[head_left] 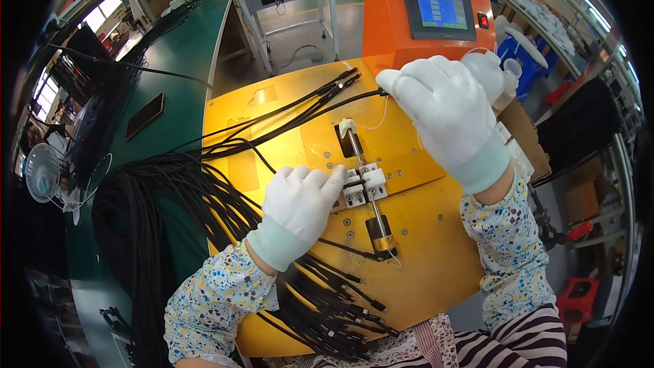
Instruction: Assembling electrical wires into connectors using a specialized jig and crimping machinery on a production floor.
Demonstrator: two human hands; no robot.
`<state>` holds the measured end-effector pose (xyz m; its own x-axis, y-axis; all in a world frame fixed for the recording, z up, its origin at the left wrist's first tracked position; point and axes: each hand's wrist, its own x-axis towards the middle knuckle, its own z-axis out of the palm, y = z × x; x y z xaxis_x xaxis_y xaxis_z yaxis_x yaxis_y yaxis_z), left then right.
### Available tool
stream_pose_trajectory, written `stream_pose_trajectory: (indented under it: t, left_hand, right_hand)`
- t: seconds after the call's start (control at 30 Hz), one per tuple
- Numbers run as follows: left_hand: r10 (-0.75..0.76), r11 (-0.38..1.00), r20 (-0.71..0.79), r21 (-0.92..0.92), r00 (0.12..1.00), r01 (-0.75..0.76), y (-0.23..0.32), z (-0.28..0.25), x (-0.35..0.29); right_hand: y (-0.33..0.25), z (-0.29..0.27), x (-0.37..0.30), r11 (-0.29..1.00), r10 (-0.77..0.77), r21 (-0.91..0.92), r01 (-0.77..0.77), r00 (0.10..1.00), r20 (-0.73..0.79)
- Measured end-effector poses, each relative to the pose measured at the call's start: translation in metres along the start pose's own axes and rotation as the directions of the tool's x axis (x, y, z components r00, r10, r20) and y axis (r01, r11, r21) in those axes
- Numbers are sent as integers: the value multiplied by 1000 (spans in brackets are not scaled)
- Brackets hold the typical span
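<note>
1. A bundle of black cables (334,310) fans across the near-left corner of a yellow plate (426,286); each looks light and limp, likely stiff only at its plug.
2. Mid-plate, the gloved left hand (294,201) curls its fingers, one digit reaching a white clamp block (375,178); whether it pinches the black connector (353,183) there cannot be told.
3. Toward the far edge, the gloved right hand (446,105) pinches a single black cable (357,99) by its end, probably its surest grip.
4. Beyond the right edge, a cardboard box (530,135) and a translucent bottle (485,71) stand, contents indiscernible.
</note>
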<state>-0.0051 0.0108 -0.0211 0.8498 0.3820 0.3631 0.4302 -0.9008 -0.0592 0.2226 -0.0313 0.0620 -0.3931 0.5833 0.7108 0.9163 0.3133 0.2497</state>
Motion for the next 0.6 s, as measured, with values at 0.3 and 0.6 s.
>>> stream_pose_trajectory:
  t: [0.3,0.6]
  left_hand:
    - [-35,993,-114,-116,993,21,-8,-6,6]
    - [-196,888,-156,-448,968,108,30,-71,13]
  right_hand:
    - [2,6,-4,988,150,-49,-147,986,67]
    - [-59,-6,-45,559,268,614,-558,822,503]
